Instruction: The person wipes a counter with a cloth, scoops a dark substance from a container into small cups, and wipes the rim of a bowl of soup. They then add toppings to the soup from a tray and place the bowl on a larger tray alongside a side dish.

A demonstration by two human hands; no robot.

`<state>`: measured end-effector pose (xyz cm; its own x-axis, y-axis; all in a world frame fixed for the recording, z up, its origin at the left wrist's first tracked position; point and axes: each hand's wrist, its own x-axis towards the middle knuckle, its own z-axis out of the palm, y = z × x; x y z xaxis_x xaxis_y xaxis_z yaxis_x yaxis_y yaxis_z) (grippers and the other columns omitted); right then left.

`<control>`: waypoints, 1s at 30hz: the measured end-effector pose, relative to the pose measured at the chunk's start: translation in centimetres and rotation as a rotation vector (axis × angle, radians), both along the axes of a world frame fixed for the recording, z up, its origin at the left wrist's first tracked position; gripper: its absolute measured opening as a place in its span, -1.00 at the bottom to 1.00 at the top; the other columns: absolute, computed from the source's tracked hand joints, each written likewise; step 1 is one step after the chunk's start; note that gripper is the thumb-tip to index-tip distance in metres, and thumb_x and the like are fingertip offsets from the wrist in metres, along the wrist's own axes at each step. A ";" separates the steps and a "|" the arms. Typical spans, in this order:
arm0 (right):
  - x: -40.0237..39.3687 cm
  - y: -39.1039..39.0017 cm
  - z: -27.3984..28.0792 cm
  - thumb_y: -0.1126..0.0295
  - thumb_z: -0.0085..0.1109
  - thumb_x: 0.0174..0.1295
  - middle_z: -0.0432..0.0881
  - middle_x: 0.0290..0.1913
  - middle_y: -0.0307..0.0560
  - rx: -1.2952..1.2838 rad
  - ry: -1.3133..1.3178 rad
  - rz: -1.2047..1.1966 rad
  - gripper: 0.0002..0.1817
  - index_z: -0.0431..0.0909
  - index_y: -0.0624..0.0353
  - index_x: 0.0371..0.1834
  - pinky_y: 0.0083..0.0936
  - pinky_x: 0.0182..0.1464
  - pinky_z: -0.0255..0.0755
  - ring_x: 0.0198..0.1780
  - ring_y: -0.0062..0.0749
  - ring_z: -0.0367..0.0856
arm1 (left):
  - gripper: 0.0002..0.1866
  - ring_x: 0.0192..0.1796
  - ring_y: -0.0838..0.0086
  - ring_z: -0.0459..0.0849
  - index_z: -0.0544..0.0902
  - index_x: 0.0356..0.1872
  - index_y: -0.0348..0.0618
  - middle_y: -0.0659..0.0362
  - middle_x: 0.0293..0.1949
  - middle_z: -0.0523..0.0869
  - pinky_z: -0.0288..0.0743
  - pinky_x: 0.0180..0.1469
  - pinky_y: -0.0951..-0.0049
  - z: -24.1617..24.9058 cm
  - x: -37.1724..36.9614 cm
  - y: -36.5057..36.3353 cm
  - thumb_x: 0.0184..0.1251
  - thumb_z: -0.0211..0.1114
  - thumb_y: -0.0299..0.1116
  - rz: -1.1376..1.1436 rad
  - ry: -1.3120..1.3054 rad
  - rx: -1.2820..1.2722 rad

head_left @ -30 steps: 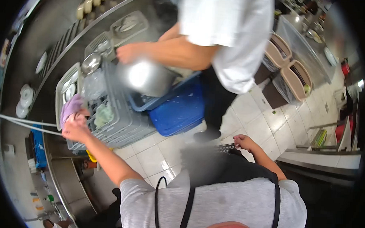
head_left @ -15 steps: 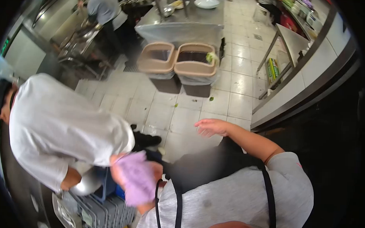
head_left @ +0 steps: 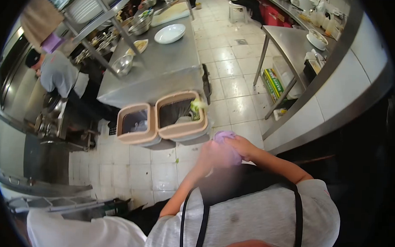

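A crumpled purple cloth [head_left: 231,153] is held between my two hands in front of my black apron. My left hand [head_left: 206,159] presses on the cloth's left side, somewhat blurred by a hazy patch in the view. On the upper right of the cloth, the fingers of my right hand [head_left: 241,147] are closed over it. Just beyond my hands are two bins with tan rims, the left bin [head_left: 124,138] and the right bin [head_left: 182,132], the latter with green leaves over its edge.
A steel table [head_left: 178,57] with a white plate [head_left: 170,33] stands beyond the bins. A smaller steel table [head_left: 284,36] is at the right, beside a tiled wall. One co-worker [head_left: 60,73] stands far left; another person's white shirt [head_left: 89,233] is close at lower left.
My left hand has brought the purple cloth from the lower left to the front of me, and my right hand has closed on it. My view has turned, and the nearby co-worker now appears lower.
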<state>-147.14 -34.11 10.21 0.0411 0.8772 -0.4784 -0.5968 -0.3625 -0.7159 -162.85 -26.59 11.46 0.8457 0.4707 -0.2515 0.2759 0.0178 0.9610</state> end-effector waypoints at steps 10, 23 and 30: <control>16.2 6.4 -1.8 0.16 -0.31 0.29 0.48 -0.08 -0.04 0.033 0.027 -0.332 -0.57 0.33 0.30 -0.01 -0.53 -0.04 0.38 -0.13 -0.44 0.50 | -0.68 -0.21 0.62 0.45 0.38 -0.04 -0.19 0.28 -0.22 0.51 0.33 -0.20 0.59 -1.8 18.0 12.4 0.23 0.06 -0.28 -0.594 -0.133 -0.095; 44.8 16.9 -0.9 0.12 -0.14 0.21 0.52 -0.30 -0.15 0.164 -0.127 -0.532 -0.63 0.43 0.21 -0.19 -0.55 -0.29 0.43 -0.32 -0.52 0.51 | -0.65 -0.03 0.44 0.47 0.41 -0.03 -0.25 0.15 -0.07 0.51 0.26 0.05 0.43 -1.9 41.2 25.1 0.17 0.12 -0.33 -0.033 -0.387 -0.288; 58.5 20.4 -4.2 0.10 -0.34 0.29 0.49 -0.12 -0.01 0.288 -0.237 -1.096 -0.55 0.36 0.26 -0.05 -0.44 -0.03 0.36 -0.15 -0.32 0.50 | -0.59 0.02 0.28 0.46 0.32 0.03 -0.28 0.03 -0.01 0.47 0.31 0.06 0.28 -2.7 51.4 33.0 0.24 0.02 -0.24 0.048 -0.478 -0.516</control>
<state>-88.61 -13.74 5.99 0.9091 0.3905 -0.1453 -0.3298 0.4612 -0.8237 -111.49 6.40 8.73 0.9006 0.4307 -0.0589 -0.1868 0.5057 0.8422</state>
